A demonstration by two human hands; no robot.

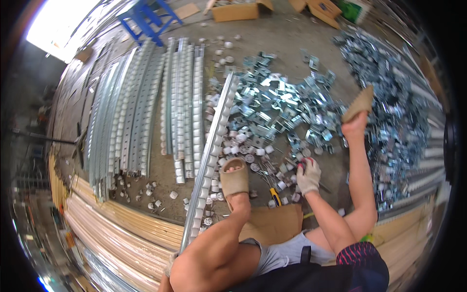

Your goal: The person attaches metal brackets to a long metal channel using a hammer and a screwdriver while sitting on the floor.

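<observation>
A long metal roller rail (212,141), lined with white rollers on its right side, slants past my left foot and shin. My left hand (170,265) is at the rail's lower end, mostly hidden behind my knee; its grip does not show. My right hand (309,177), in a whitish glove with pink-red at the fingertips, reaches down to the floor between my feet. Its fingers are curled together; what they hold is too small to make out. Around it lie loose white rollers (249,158), thin metal pins and a yellow-and-black-handled screwdriver (275,197).
Shiny metal brackets (277,95) lie heaped ahead, with a larger heap (389,92) at right. Finished-looking roller rails (182,107) lie in rows at left. A blue stool (146,19) and an open cardboard box (236,12) stand far off. Cardboard (272,224) lies under me.
</observation>
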